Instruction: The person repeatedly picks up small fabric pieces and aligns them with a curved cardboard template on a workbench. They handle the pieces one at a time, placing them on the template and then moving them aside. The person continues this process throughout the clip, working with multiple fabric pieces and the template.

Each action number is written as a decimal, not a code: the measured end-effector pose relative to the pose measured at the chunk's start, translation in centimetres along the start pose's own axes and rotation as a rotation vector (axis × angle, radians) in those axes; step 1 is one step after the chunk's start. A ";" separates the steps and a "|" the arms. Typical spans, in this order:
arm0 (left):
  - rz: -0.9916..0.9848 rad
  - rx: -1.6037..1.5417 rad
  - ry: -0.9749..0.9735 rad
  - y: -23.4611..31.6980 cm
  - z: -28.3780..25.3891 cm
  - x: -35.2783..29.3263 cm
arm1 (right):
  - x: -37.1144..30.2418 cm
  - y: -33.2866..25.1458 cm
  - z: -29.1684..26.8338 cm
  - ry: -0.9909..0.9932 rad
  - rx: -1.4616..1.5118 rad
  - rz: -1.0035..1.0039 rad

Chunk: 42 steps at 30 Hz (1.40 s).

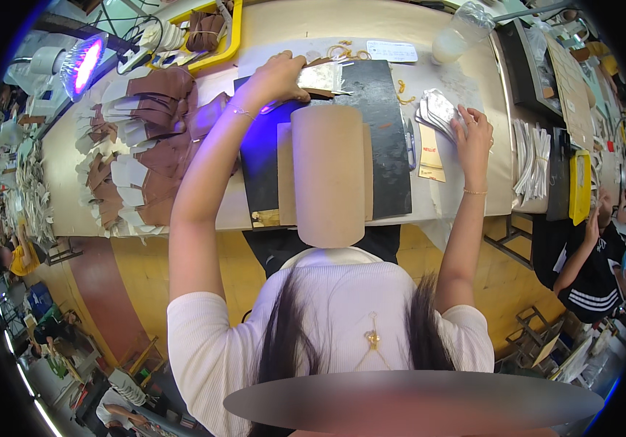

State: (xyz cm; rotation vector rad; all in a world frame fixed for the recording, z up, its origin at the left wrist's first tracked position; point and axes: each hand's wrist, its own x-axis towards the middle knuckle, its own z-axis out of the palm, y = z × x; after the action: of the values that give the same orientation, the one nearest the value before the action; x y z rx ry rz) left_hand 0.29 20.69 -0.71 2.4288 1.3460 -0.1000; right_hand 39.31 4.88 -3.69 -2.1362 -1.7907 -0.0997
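My left hand point(281, 79) reaches to the far side of a black board point(389, 167). Its thumb and fingers curl around the left end of a brown leather-like piece point(320, 93) with a whitish, frayed-edged patch point(321, 77) on it. To the right, my right hand point(475, 131) has its fingers apart, with fingertips at the edge of a fanned stack of whitish pieces point(438, 113). A yellowish printed card point(431, 153) lies just below that stack. In front of me, a tan curved block point(327, 175) covers the middle of the board.
Piles of brown and white pieces point(145, 146) cover the table's left side, near a lit lamp point(83, 65). At the back are a yellow tray point(233, 36), a paper slip point(391, 51) and a plastic bottle point(462, 33). White strips point(531, 160) and a co-worker point(582, 255) are at right.
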 end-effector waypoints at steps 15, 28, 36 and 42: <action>-0.883 -0.333 0.707 -10.3 -3.7 -24.3 | -0.1 -1.8 -1.4 -0.172 0.092 -0.018; -1.087 -0.156 0.798 -17.4 2.0 -28.8 | 0.8 1.1 -4.4 -0.460 0.334 0.152; -0.944 -1.183 1.044 -14.7 -0.1 -29.2 | 0.0 1.2 -4.7 -0.383 0.296 0.328; -0.562 -1.313 1.025 -6.1 -6.1 -29.5 | -0.3 1.7 -4.0 -0.137 0.447 0.167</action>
State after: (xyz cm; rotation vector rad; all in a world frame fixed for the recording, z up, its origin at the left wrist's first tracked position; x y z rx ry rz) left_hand -21.51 1.99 10.18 0.8744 1.5703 1.5092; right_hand 41.53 3.12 -0.41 -1.9857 -1.5152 0.4557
